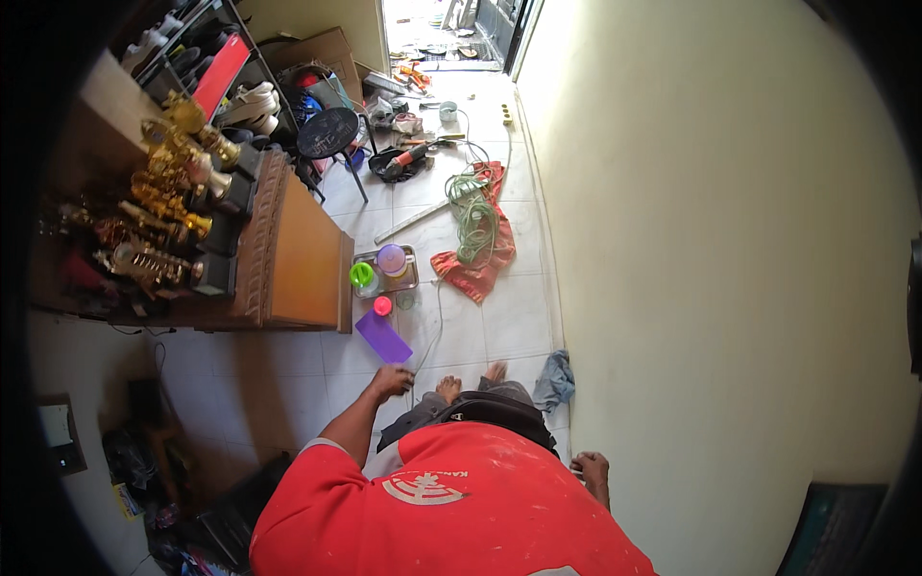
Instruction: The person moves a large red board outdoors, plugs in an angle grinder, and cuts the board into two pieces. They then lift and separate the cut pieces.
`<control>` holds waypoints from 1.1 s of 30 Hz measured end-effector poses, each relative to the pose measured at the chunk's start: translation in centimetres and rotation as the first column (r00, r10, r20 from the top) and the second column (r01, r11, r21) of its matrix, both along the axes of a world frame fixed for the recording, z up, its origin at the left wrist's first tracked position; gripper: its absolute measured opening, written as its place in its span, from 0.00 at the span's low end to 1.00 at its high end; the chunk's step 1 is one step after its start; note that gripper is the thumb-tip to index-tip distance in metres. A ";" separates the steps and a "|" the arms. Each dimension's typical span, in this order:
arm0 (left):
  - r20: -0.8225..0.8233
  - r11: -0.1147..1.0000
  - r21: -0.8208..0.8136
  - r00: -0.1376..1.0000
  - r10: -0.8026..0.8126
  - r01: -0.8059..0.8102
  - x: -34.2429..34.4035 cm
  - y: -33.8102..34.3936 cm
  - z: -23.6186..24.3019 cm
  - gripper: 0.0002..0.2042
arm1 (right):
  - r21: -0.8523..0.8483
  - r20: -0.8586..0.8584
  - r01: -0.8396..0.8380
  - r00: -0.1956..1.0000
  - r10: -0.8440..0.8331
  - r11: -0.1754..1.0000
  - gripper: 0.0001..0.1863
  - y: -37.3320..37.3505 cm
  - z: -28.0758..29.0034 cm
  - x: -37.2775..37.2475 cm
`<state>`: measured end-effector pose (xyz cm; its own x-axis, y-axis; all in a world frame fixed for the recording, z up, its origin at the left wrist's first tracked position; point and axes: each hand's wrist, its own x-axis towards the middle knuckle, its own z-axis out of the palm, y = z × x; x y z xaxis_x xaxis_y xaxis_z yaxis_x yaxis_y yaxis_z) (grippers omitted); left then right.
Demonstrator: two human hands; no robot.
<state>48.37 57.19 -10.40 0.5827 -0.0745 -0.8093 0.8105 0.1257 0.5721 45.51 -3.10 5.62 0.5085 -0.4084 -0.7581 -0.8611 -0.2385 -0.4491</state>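
Observation:
My left hand is out in front of me on the left, its fingers closed at the end of a thin pale cable that runs up across the floor. By the wall on the right hangs my right hand, its fingers loosely bent with a gap between them and no object visible in it. Just beyond my left hand lies a flat purple rectangular piece. A pink-lidded container stands behind it. Farther on, a metal tray holds a green-lidded jug and a purple-lidded container.
A coiled green hose or cable lies on red cloth. Beyond are an angle grinder, a black stool and scattered tools. A wooden cabinet bearing trophies stands left. A grey-blue rag touches the right wall.

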 end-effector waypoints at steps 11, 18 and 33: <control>0.049 0.935 0.145 0.946 0.320 -0.324 27.1 -4.0 4.5 0.10 | -0.162 -0.165 -0.862 0.503 0.848 0.480 0.24 1.5 -9.1 44.0; 0.140 0.848 0.521 0.971 -0.194 0.094 26.0 -5.8 1.4 0.06 | -0.386 0.148 -0.875 0.255 0.955 0.293 0.24 14.9 -4.4 73.1; -0.020 0.742 0.668 0.997 -0.071 0.066 56.2 -4.7 -2.2 0.08 | -0.203 -0.117 -0.979 0.011 0.993 -0.013 0.22 38.0 -6.2 114.1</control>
